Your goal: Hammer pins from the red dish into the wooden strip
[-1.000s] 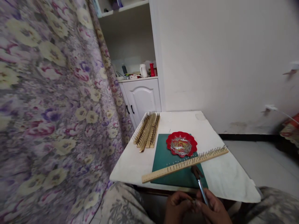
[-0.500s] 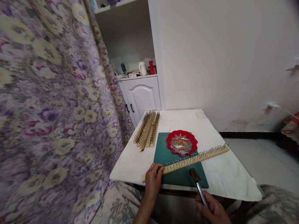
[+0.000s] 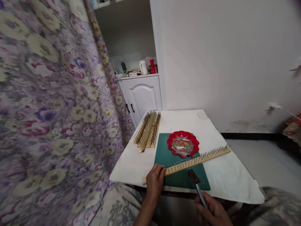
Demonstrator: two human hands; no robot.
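Observation:
A long wooden strip (image 3: 183,166) lies slantwise, with nails standing upright along its middle and right part. My left hand (image 3: 155,179) rests at the strip's left part, its thumb and fingers pinched together; whatever is between the fingertips is too small to make out. My right hand (image 3: 210,208) grips a hammer (image 3: 198,186) by its metal handle. The dark hammer head hangs just in front of the strip, over the green mat (image 3: 175,181). Behind the strip, a red scalloped dish (image 3: 172,138) holds many loose nails (image 3: 182,146).
Several wooden strips full of upright nails (image 3: 148,130) are gathered at the table's left back. A white cloth covers the table (image 3: 127,169). A flowered curtain (image 3: 58,125) hangs at the left; a white cabinet (image 3: 144,97) and a wall stand behind.
My hands were together near the table's front edge. The left has moved left and forward onto the strip; the right has stayed low, the hammer head shifting slightly left.

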